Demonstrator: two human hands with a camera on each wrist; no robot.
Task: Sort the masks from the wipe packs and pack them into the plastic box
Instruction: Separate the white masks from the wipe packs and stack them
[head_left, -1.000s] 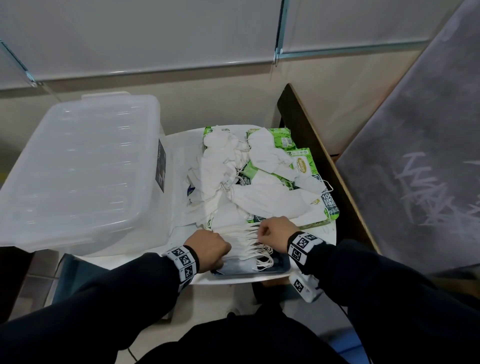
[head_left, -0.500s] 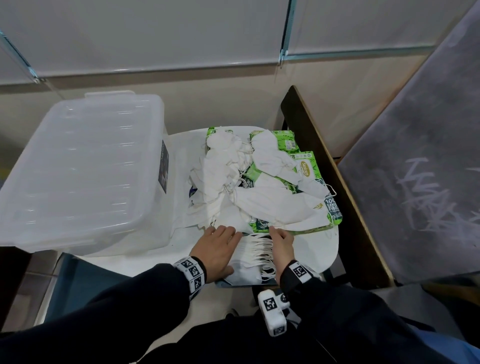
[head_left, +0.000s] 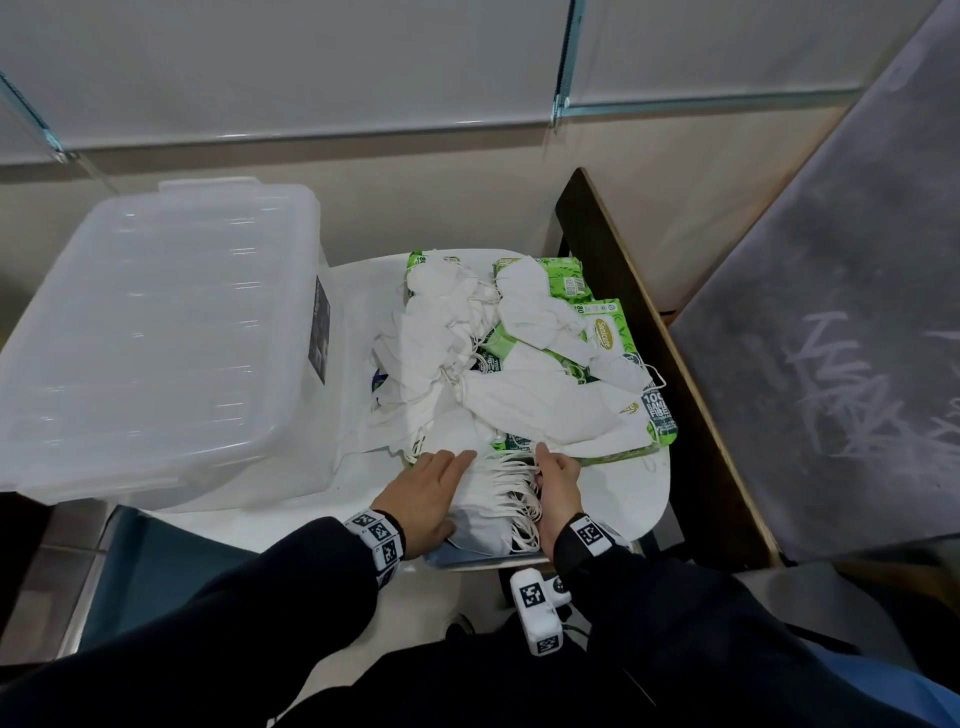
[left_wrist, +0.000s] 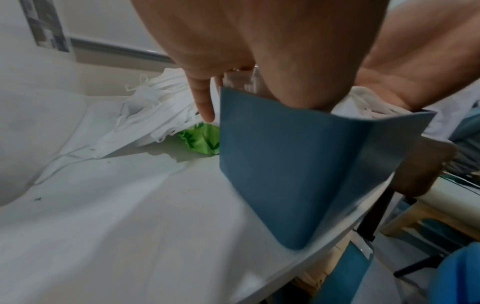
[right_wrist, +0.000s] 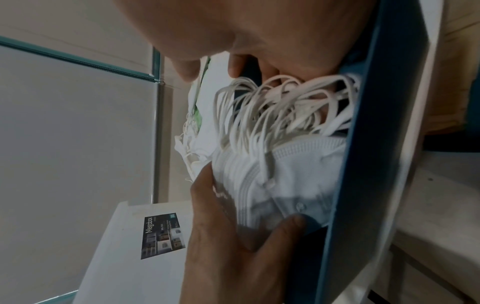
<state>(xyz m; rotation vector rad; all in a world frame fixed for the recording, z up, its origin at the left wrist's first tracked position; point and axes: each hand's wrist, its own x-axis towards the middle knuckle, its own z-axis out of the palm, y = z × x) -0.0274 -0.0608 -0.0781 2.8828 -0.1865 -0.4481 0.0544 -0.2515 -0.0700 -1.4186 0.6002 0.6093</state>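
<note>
The lidded clear plastic box (head_left: 156, 338) stands at the left. On the white surface (head_left: 623, 493) to its right, loose masks (head_left: 535, 400) lie heaped over green wipe packs (head_left: 605, 332). At the near edge, a blue carton (left_wrist: 285, 164) holds a mask stack (head_left: 493, 499). The left hand (head_left: 426, 493) and right hand (head_left: 558, 486) press it from either side with straight fingers.

Plain indoor workroom, grey roller blinds (head_left: 260, 67), small white table (head_left: 628, 499), scribbled grey board (head_left: 831, 338) beside it
</note>
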